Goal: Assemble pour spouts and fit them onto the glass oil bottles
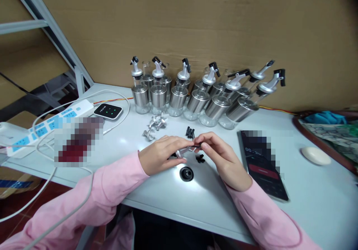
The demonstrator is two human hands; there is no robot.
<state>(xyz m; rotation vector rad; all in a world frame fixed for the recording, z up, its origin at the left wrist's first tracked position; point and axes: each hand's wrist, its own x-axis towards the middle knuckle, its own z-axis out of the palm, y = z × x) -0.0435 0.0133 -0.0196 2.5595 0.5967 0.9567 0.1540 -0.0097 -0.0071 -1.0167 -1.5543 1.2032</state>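
One smooth, pale surface (pixel 125 140) carries the whole arrangement: glass-and-brushed-steel bottles (pixel 179 97) stand at the rear, presumably leaving working room. Left hand (pixel 159 153): curled around a silvery, tapered spout (pixel 182 152) between both hands, apparently steadying it; right hand (pixel 225 158): thumb and fingertips pinching a narrow black lever (pixel 197 146) beside it. Beyond lie loose silvery spouts (pixel 161 122), then smaller black levers (pixel 190 132).

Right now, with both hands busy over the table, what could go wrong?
The silver spout, held in the left hand while the right hand pinches a black piece at it, is small and could slip. The loose black parts lying close to the hands might get knocked aside. The white cable crosses in front of the left sleeve, so a sharp arm move could perhaps snag it.
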